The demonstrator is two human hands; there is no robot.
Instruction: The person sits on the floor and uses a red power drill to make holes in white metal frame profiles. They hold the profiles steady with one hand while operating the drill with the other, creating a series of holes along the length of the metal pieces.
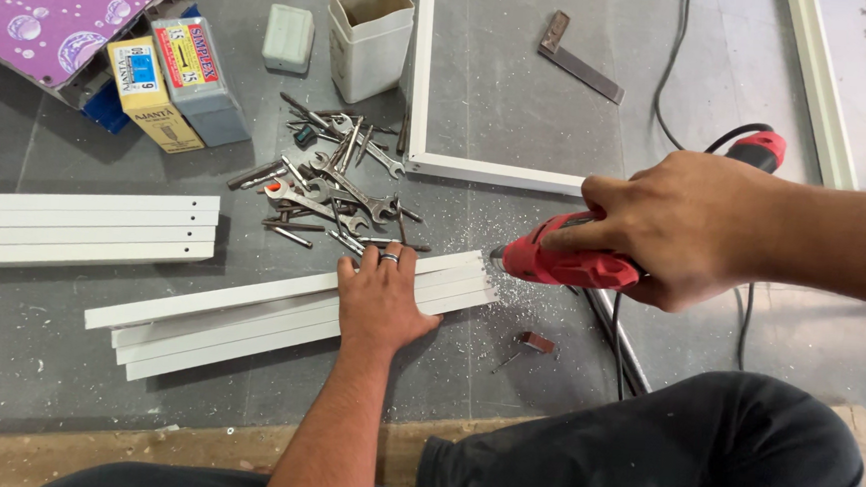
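My left hand (382, 299), with a ring on one finger, presses flat on a stack of white metal strips (238, 317) lying on the grey floor. My right hand (689, 229) grips a red electric drill (577, 262) held level, its tip against the right end of the strips. Fine metal shavings (520, 297) lie scattered under the drill tip. A black cord (744, 323) runs from the drill's back end.
A pile of spanners and bits (332, 182) lies just behind the strips. More white strips (83, 227) sit at left. Small boxes (177, 82), a white open container (371, 34), a white frame (497, 172) and a try square (580, 57) lie farther back. My dark-trousered knee (701, 450) is at bottom right.
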